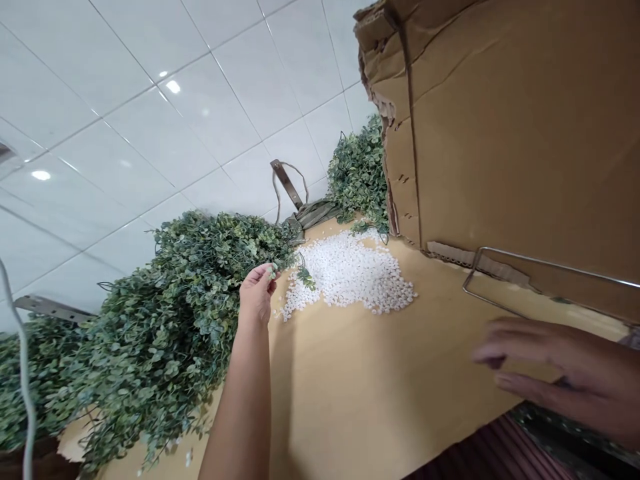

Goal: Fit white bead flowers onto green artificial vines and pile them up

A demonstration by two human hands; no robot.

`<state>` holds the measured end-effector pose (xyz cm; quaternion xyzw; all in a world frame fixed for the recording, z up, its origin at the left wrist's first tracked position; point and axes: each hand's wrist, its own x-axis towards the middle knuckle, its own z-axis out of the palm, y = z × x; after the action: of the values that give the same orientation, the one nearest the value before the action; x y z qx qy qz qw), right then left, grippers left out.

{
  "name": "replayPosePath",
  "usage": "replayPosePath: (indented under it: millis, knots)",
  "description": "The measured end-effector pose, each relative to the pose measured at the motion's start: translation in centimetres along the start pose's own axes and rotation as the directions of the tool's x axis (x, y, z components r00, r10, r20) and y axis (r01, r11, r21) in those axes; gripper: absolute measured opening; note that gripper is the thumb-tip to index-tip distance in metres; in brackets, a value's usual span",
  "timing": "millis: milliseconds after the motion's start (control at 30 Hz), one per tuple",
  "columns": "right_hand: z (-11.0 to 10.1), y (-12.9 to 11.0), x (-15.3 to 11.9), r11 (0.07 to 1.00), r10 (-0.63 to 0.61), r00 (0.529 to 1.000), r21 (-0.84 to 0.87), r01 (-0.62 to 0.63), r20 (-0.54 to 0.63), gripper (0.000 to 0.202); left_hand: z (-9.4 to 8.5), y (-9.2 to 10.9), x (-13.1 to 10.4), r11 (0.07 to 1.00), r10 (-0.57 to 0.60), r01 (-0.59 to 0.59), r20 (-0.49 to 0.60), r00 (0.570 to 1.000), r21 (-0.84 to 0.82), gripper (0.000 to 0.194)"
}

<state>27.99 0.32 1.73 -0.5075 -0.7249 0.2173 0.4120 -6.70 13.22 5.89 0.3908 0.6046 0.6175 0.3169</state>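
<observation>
My left hand [258,288] is closed in a pinch on a small green sprig [272,271] at the edge of the leaf pile. Just to its right, another loose sprig [306,277] lies against a heap of small white plastic pieces [350,267]. My right hand [565,373], a little blurred, is above the near right edge of the table, its thumb and fingers apart with nothing visible between them. A large pile of artificial green foliage [185,293] spreads to the left of my left forearm.
A tan tabletop [340,380] bears the heap. On the right stands a big cardboard box [515,140] with a torn edge; a bent metal wire frame [550,261] is before it. More foliage [360,173] sits at the back, against a white tiled wall [235,80].
</observation>
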Motion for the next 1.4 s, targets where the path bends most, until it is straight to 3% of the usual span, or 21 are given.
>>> replayPosePath:
  millis: [33,67,133,233,333,433,567,667,733,933,1033,1167,1267,1400]
  knots:
    - [0.0,-0.5,1.1,0.998,-0.045,0.975,0.058,0.033,0.218,0.027,0.1,0.2,-0.6,1.000,-0.007,0.008,0.014,1.000,-0.025,0.032]
    - [0.1,-0.9,2.2,0.991,-0.109,0.926,0.111,0.073,0.361,0.018,0.2,0.3,-1.1,0.999,-0.014,0.015,0.026,1.000,-0.046,0.033]
    - [1.0,-1.6,4.3,0.971,-0.224,0.913,0.155,0.181,0.342,0.018,0.4,0.5,-2.3,0.997,-0.029,0.033,0.056,0.998,-0.075,0.035]
    - [3.5,-2.9,6.6,0.913,-0.400,0.903,0.153,0.379,0.154,0.018,0.9,0.6,-4.7,0.993,-0.063,0.075,0.132,0.989,-0.092,0.035]
    - [6.0,-4.2,7.8,0.883,-0.464,0.885,0.105,0.458,0.037,0.027,1.7,0.5,-7.9,0.982,-0.111,0.149,0.285,0.952,-0.115,0.032]
    - [7.7,-4.9,8.1,0.895,-0.444,0.892,0.101,0.435,0.092,0.026,2.6,0.1,-11.0,0.970,-0.140,0.208,0.405,0.903,-0.129,0.027]
    - [8.8,-4.5,7.7,0.949,-0.275,0.917,0.235,0.210,0.290,0.017,3.1,-1.1,-12.9,0.964,-0.178,0.244,0.434,0.883,-0.102,0.019]
    - [9.3,-3.5,7.3,0.960,-0.155,0.923,0.275,0.056,0.352,0.015,2.3,-2.4,-11.9,0.984,-0.143,0.096,0.347,0.927,0.147,0.013]
    - [9.7,-2.9,7.0,0.962,-0.100,0.925,0.274,-0.004,0.366,0.015,1.1,-3.4,-10.3,0.890,-0.041,-0.058,0.206,0.978,0.452,0.010]
    - [11.3,-2.2,6.3,0.942,-0.019,0.913,0.313,-0.120,0.407,0.025,-4.4,-5.8,-4.9,0.688,0.061,0.004,-0.063,0.996,0.726,0.018]
    - [12.0,-2.1,6.2,0.924,0.013,0.905,0.342,-0.174,0.426,0.026,-5.9,-6.6,-3.5,0.613,0.091,-0.001,-0.070,0.993,0.790,0.017]
    - [12.5,-1.9,6.1,0.901,0.049,0.882,0.360,-0.241,0.468,0.025,-6.0,-7.3,-3.0,0.592,0.102,-0.026,-0.043,0.994,0.805,0.018]
    - [12.6,-1.7,6.1,0.855,0.074,0.874,0.420,-0.304,0.481,0.019,-5.8,-7.4,-2.9,0.625,0.102,-0.018,-0.059,0.993,0.780,0.016]
    - [12.7,-1.7,6.1,0.739,0.154,0.824,0.491,-0.462,0.545,0.014,-5.6,-6.7,-3.5,0.733,0.045,0.032,-0.095,0.994,0.679,0.019]
